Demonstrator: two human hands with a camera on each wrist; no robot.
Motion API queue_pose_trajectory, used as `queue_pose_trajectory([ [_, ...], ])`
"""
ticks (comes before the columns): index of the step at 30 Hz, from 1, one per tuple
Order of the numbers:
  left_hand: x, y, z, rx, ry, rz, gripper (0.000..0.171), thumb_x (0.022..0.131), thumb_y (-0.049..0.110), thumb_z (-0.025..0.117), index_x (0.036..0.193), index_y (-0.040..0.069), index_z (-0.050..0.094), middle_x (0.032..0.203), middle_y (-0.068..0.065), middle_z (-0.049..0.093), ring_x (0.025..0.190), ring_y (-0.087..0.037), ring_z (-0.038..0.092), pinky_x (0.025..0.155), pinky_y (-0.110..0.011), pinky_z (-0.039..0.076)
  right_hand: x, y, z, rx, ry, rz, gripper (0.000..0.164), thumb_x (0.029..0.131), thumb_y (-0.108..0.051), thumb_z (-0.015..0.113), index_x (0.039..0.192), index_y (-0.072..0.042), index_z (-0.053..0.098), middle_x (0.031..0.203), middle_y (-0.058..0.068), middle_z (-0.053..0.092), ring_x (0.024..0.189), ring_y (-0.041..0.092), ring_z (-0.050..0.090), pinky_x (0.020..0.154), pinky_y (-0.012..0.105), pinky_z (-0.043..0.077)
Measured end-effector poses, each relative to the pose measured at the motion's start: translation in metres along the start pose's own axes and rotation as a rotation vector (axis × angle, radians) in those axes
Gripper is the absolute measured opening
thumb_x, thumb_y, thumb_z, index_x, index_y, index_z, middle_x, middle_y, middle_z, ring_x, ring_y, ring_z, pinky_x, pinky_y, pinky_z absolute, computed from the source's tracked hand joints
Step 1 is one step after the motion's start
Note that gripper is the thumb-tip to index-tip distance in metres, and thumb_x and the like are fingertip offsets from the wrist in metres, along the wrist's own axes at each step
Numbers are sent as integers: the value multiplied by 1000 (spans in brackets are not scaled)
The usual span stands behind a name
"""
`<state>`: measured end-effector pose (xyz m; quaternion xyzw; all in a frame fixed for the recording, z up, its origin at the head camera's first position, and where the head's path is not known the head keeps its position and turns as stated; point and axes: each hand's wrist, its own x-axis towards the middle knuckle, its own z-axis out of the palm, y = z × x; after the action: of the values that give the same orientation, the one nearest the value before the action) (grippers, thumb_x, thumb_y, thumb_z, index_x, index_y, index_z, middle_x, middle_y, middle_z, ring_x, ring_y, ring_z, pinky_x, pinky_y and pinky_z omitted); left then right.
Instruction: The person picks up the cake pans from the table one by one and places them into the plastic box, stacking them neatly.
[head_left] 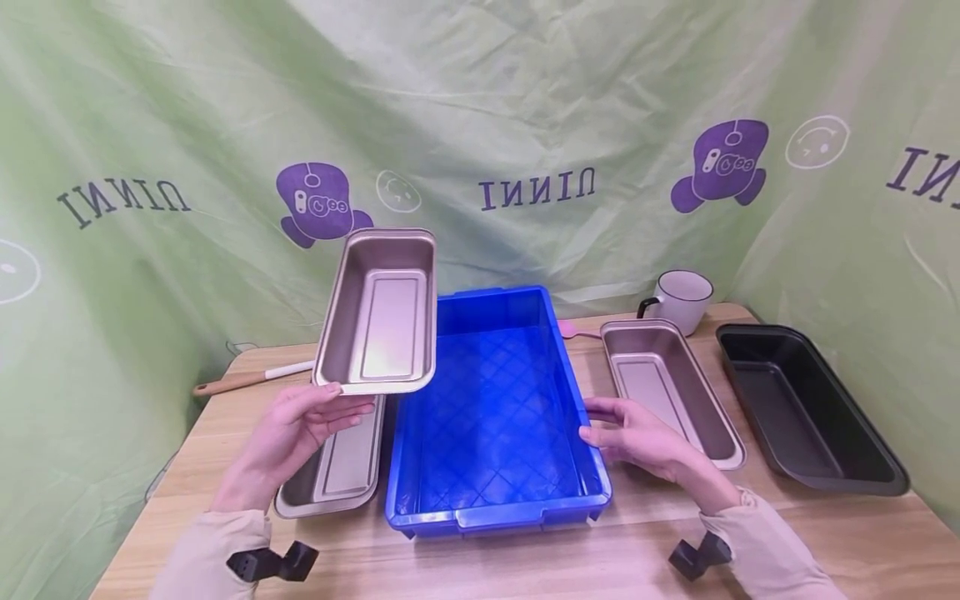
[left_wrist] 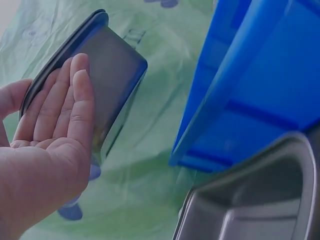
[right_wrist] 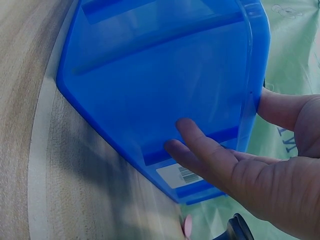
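My left hand (head_left: 300, 421) holds a champagne-coloured loaf pan (head_left: 396, 325) raised above the table, tilted with its inside facing me. The thumb lies on the near rim and the fingers reach beneath, as the left wrist view shows against the pan's outer side (left_wrist: 117, 70). A deep blue plastic bin (head_left: 498, 417) stands mid-table. At its right wall my right hand (head_left: 637, 437) grips the rim, thumb hooked over the edge and fingers along the outside, near a barcode label (right_wrist: 180, 175).
A second champagne loaf pan (head_left: 348, 462) lies left of the bin, partly under the left hand. Another (head_left: 675, 392) is on the right, beside a black loaf pan (head_left: 810, 408). Behind stand a white mug (head_left: 684, 302) and a pink utensil (head_left: 572, 330). A wooden-handled tool (head_left: 232, 382) lies back left.
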<state>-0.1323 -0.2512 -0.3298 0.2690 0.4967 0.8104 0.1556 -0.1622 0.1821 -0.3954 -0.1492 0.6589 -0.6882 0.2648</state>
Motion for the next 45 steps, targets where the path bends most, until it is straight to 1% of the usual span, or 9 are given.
queue_pose_trajectory([
  [5, 17, -11, 9, 33, 44, -73, 45, 101, -3, 27, 101, 4, 71, 107, -14, 69, 100, -25, 67, 89, -34, 52, 1, 0, 0, 1, 3, 2, 70, 93, -8, 62, 140, 21, 19, 140, 41, 29, 108, 33, 59, 88, 45, 53],
  [13, 41, -29, 22, 58, 167, -232, 38, 100, 2, 36, 93, 9, 73, 97, -9, 73, 94, -23, 69, 84, -32, 55, 3, 0, 0, -9, 12, 6, 70, 93, -8, 61, 140, 21, 19, 142, 40, 27, 108, 32, 60, 87, 43, 53],
  [19, 58, -41, 34, 51, 266, -361, 28, 97, 4, 40, 94, 5, 68, 93, -12, 72, 90, -23, 70, 82, -32, 55, 3, 1, 1, -6, -1, 5, 70, 93, -9, 62, 140, 20, 20, 142, 40, 28, 109, 34, 59, 87, 44, 53],
  [23, 66, -47, 41, 73, 310, -432, 22, 96, 6, 43, 97, 0, 64, 92, -15, 71, 87, -23, 70, 81, -32, 56, 3, 1, 2, -8, 2, 10, 70, 93, -9, 62, 140, 20, 20, 141, 40, 29, 108, 33, 60, 87, 44, 53],
  [27, 71, -55, 44, 107, 316, -479, 19, 95, 7, 44, 100, -3, 60, 91, -15, 71, 85, -23, 70, 82, -34, 56, 4, 1, 1, -10, 7, 12, 69, 93, -9, 62, 140, 20, 21, 142, 39, 29, 107, 32, 60, 87, 44, 53],
  [32, 74, -65, 43, 154, 313, -537, 15, 96, 7, 46, 100, -3, 57, 95, -19, 71, 85, -25, 70, 85, -38, 54, 4, 1, 1, -13, 10, 11, 69, 93, -8, 62, 140, 20, 22, 142, 39, 29, 107, 30, 60, 87, 44, 53],
  [36, 76, -69, 41, 224, 305, -596, 18, 96, 8, 47, 102, -6, 57, 97, -20, 70, 85, -24, 70, 84, -37, 55, 5, 2, 1, -8, 7, 12, 68, 93, -8, 62, 140, 19, 22, 142, 39, 29, 107, 31, 60, 87, 44, 53],
  [41, 80, -67, 40, 338, 302, -644, 28, 93, 10, 53, 109, -12, 60, 88, -15, 72, 78, -21, 71, 73, -29, 57, 3, 2, 0, -7, 16, 13, 69, 93, -9, 62, 141, 19, 22, 142, 39, 30, 108, 33, 60, 88, 44, 53],
  [45, 82, -65, 41, 451, 314, -666, 30, 89, 9, 60, 107, -15, 62, 82, -14, 72, 70, -17, 69, 66, -26, 57, 2, 2, -1, -9, 20, 12, 69, 93, -9, 62, 141, 19, 22, 142, 39, 30, 109, 33, 59, 88, 44, 53],
])
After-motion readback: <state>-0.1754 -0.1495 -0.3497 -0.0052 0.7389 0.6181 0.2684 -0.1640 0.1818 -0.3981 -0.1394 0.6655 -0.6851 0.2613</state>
